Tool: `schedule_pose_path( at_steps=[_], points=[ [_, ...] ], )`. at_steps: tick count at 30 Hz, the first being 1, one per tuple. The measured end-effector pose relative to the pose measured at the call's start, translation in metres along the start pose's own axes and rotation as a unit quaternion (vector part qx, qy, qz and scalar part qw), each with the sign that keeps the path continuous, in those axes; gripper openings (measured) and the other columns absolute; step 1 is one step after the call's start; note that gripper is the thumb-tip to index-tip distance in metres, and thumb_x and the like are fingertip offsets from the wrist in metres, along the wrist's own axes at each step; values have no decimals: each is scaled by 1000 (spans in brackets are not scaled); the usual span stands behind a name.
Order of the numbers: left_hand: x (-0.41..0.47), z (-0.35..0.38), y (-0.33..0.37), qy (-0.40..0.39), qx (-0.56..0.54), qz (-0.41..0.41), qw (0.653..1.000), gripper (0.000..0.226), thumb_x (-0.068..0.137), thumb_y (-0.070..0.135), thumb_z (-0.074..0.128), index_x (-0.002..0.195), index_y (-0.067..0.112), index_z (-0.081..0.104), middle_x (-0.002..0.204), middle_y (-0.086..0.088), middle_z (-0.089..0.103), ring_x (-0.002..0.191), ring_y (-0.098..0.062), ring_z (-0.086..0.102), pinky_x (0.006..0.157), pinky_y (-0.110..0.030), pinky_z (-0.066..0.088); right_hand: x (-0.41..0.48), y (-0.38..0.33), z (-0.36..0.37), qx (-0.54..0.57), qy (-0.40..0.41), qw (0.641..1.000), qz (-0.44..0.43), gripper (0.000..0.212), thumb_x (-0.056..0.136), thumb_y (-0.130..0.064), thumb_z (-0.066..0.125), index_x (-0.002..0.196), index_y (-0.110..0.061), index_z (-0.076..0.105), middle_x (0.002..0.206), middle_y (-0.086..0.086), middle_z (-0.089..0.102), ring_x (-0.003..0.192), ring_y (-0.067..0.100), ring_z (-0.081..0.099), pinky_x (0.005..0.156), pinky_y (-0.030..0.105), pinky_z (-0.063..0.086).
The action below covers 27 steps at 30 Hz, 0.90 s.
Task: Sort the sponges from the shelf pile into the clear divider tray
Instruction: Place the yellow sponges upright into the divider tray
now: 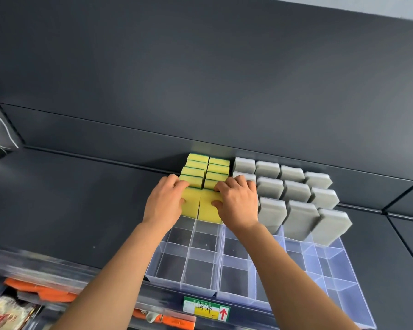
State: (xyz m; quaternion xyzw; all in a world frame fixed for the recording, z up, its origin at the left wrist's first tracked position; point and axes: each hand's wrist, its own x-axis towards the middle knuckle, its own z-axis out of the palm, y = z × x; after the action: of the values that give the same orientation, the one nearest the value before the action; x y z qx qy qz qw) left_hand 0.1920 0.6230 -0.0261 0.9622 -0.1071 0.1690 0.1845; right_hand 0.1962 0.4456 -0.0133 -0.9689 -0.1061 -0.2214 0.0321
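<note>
On the shelf (81, 210), left hand (165, 202) and right hand (237, 202) each grip a yellow sponge (191, 207); pushed together, these could snag the clear divider tray (187, 258) walls.

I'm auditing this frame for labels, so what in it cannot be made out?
All head view.
1. Tops of the front yellow sponges: covered by the left hand and right hand.
2. Shelf label's printed text: too small.
3. Packets at bottom left: blurred, cut by the edge.

Shelf-edge price label (206, 308) — orange packets (47, 291) on shelf below.
</note>
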Motion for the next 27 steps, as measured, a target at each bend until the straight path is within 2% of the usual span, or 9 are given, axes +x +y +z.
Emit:
schedule_pose_path(
  at_steps=[4, 11, 16, 20, 27],
  points=[
    [2, 2, -1, 6, 36, 22, 999, 42, 62, 2, 82, 99, 10, 65, 91, -6, 62, 81, -29, 57, 64, -37, 52, -1, 0, 2, -5, 13, 1000, -9, 42, 43, -33, 91, 75, -19, 68, 70, -2, 62, 72, 26, 56, 63, 33, 43],
    [-4, -1, 3, 29, 70, 13, 997, 51, 57, 3, 84, 103, 11, 64, 94, -8, 57, 80, -28, 55, 62, -37, 48, -9, 0, 0, 17, 36, 999, -18, 44, 50, -33, 89, 87, -19, 70, 81, 1, 63, 82, 28, 58, 69, 35, 46],
    [-10, -3, 16, 49, 89, 41, 994, 52, 53, -9, 78, 99, 12, 64, 101, -8, 59, 92, -29, 56, 68, -38, 47, -26, 7, -17, 36, 79, 996, -7, 44, 57, -28, 84, 96, -13, 67, 99, 6, 66, 101, 29, 60, 79, 35, 47],
    [-17, -6, 37, 61, 86, 82, 991, 43, 61, -3, 77, 100, 11, 65, 104, -7, 62, 99, -29, 56, 73, -41, 48, -47, 26, -32, 24, 90, 996, 17, 46, 64, -24, 80, 106, -13, 65, 113, 9, 65, 113, 29, 57, 86, 37, 47],
    [-26, -1, 109, 59, 65, 156, 984, 51, 60, 0, 81, 107, 5, 64, 110, -11, 65, 104, -30, 59, 83, -40, 51, -103, 78, -62, 21, 72, 993, 87, 47, 70, -26, 79, 111, -12, 62, 120, 12, 61, 115, 33, 55, 89, 43, 47]
  ],
)
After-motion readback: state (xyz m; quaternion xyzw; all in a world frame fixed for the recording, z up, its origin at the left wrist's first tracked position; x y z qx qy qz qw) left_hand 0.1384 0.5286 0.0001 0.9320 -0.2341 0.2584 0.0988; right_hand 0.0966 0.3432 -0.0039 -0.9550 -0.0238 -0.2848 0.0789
